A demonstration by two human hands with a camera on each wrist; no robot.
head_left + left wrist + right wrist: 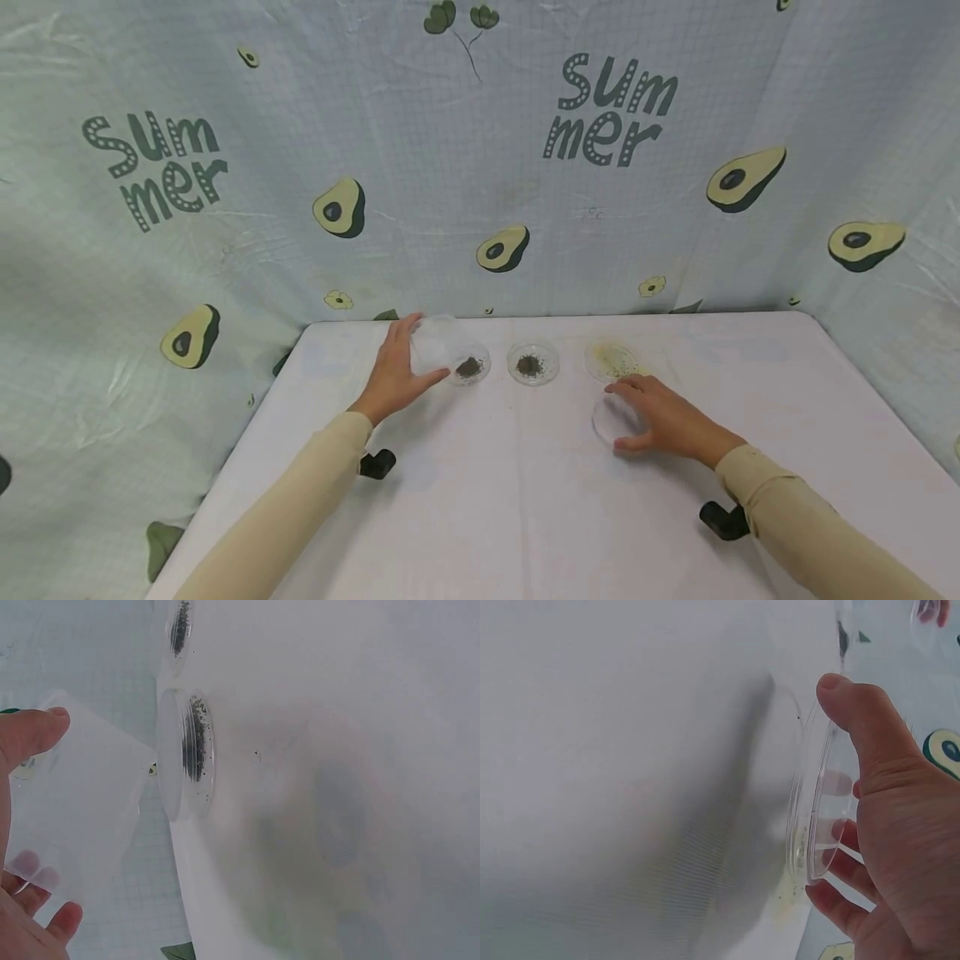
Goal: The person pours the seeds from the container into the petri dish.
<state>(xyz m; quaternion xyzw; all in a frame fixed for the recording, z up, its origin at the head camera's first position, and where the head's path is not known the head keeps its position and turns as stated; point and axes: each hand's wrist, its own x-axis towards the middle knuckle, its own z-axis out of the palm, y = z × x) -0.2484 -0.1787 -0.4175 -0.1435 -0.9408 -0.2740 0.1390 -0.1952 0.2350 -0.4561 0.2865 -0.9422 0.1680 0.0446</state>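
Observation:
My left hand (397, 375) grips a see-through, whitish plastic piece (82, 795) with straight edges, thumb on one side and fingers on the other. It is held up at the table's back edge, beside the left petri dish (470, 365) of dark grains. My right hand (656, 421) holds a clear, round petri dish lid (826, 795) by its rim between thumb and fingers. This lid is tilted up, in front of the right petri dish (609, 360), which has yellowish grains in it. A middle petri dish (533, 363) also bears a dark heap.
A white table (465, 517) spreads out below both arms. Behind it hangs a pale curtain (420, 150) printed with avocados and lettering. Yellowish powder lies scattered on the table around the right dish. A black camera mount (726, 522) sticks out under the right wrist, another (377, 464) under the left.

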